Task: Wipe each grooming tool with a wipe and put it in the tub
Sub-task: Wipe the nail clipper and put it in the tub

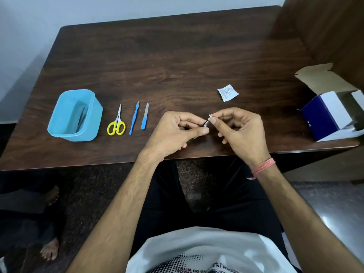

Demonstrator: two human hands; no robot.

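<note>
Dark woodgrain table (177, 56); hands pinch slim metal tool (205, 124), white wipe (210, 116).

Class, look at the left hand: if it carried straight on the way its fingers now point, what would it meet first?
The left hand points right, so it would probably meet the right hand first, at the wipe that hand pinches. They nearly touch already, though depth is unclear.

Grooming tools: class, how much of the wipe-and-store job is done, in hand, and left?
Done: the tub already holds a dark tool. In hand: left hand grips a small metal tool; right hand pinches the wipe. Left: scissors, blue pick, nail file.
</note>
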